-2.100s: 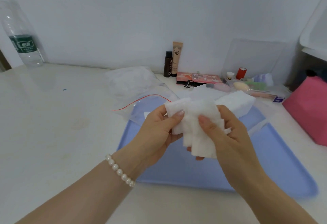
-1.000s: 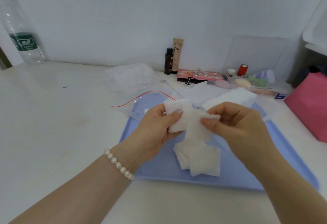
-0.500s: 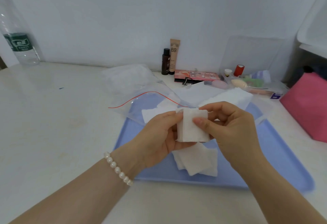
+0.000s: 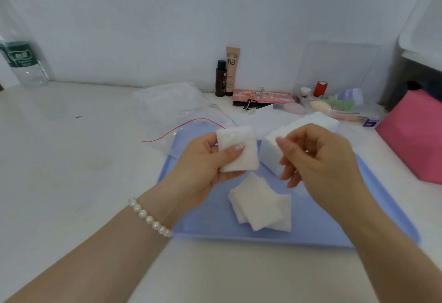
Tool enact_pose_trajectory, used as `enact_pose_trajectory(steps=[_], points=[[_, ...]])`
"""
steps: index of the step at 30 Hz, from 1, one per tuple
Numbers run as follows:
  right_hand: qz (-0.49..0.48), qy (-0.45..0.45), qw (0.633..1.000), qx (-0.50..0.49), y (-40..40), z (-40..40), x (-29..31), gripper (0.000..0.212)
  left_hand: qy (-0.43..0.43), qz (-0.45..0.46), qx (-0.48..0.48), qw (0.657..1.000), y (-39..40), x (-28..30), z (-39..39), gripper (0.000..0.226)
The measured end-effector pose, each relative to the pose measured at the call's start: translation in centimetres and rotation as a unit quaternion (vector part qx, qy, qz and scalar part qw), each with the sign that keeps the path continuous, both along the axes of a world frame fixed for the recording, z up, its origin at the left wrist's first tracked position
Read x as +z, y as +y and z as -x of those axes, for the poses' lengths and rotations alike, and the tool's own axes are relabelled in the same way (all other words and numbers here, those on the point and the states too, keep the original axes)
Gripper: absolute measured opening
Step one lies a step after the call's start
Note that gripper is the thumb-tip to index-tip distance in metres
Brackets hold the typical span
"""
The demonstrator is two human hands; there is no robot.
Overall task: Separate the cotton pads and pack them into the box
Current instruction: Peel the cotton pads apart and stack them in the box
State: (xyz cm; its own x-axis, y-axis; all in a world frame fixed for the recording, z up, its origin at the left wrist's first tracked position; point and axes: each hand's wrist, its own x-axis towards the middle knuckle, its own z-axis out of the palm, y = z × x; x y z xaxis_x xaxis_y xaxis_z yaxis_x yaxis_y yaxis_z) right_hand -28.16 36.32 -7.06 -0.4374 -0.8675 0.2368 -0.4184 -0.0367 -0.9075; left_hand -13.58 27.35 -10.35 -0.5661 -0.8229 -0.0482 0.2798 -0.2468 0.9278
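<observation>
On blue tray (image 4: pixel 334 226): loose cotton pads (image 4: pixel 260 204), pad block (image 4: pixel 282 144).

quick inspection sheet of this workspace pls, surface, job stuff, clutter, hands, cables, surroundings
surface: white table with a blue tray lying flat in front of the person.
job's things: loose cotton pads piled on the tray; a thick white pad stack behind them; one held pad; open clear box at the back, no pads seen inside.
clutter: zip bag, BB tube, dark bottle, palette, water bottle, pink item.
grippers: left hand pinches the held pad; right hand open, holding nothing.
cables: nothing seen.
surroundings: plain white wall; white shelf unit at right.
</observation>
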Motion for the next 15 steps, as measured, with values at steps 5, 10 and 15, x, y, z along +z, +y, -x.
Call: enact_pose_trajectory(steps=[5, 10, 15], points=[[-0.272, 0.222, 0.935, 0.06, 0.6, -1.3, -1.1, 0.036, -0.012, 0.004, 0.01, 1.0, -0.2, 0.1, -0.2, 0.016], [-0.237, 0.249, 0.937, 0.064, 0.5, -2.3, -1.8, 0.035, -0.02, 0.0, 0.009, 1.0, 0.0, 0.1, 0.0, 0.016], [-0.163, 0.143, 0.973, 0.072, 0.3, -0.9, -0.5, 0.026, -0.008, -0.021, 0.023, 0.999, -0.2, 0.0, -0.1, 0.024]])
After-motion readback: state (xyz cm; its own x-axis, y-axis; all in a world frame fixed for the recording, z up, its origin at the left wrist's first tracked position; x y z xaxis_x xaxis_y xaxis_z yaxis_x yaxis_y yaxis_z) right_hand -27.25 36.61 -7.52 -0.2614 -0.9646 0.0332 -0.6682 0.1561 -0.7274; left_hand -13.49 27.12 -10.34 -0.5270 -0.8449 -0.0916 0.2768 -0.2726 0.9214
